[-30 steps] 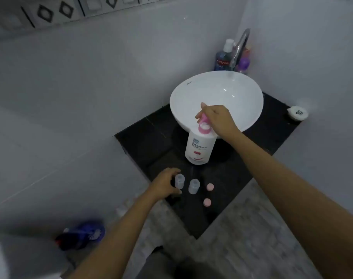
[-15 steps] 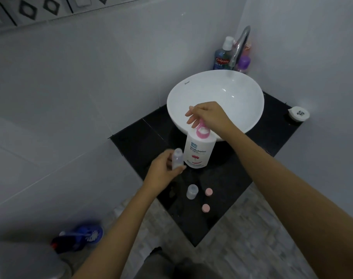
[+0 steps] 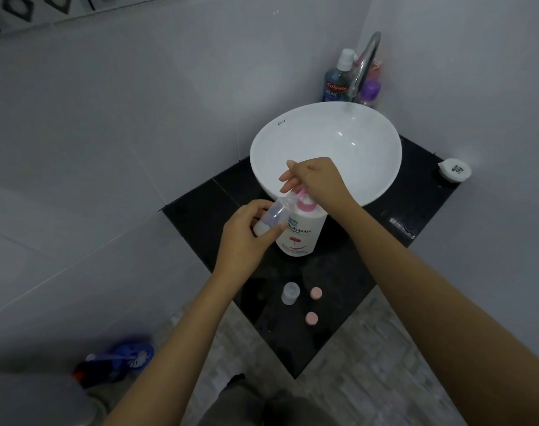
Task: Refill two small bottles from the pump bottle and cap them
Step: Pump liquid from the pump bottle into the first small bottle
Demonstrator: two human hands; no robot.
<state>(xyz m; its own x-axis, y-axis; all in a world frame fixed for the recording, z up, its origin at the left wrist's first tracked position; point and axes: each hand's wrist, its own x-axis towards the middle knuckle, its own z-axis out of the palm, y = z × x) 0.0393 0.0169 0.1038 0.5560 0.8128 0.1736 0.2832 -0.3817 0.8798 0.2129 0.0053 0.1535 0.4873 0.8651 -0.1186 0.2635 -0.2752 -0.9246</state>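
Observation:
A white pump bottle [image 3: 299, 238] with a pink pump stands on the black counter [image 3: 200, 207] in front of the basin. My right hand [image 3: 315, 181] rests on top of its pump head, fingers partly spread. My left hand [image 3: 246, 238] holds a small clear bottle [image 3: 275, 215], tilted with its mouth up against the pump nozzle. A second small clear bottle [image 3: 290, 293] stands uncapped on the counter nearer me. Two pink caps [image 3: 316, 293] [image 3: 311, 318] lie to its right.
A white bowl basin [image 3: 338, 133] with a chrome tap [image 3: 365, 63] sits behind the pump bottle. A mouthwash bottle [image 3: 337, 78] and a purple bottle [image 3: 370, 90] stand in the corner. A round white container [image 3: 454, 170] sits at the counter's right. A blue toilet brush [image 3: 123, 359] lies on the floor.
My left hand picked one small bottle off the counter and raised it, tilted, to the pump nozzle. My right hand stayed on the pump head.

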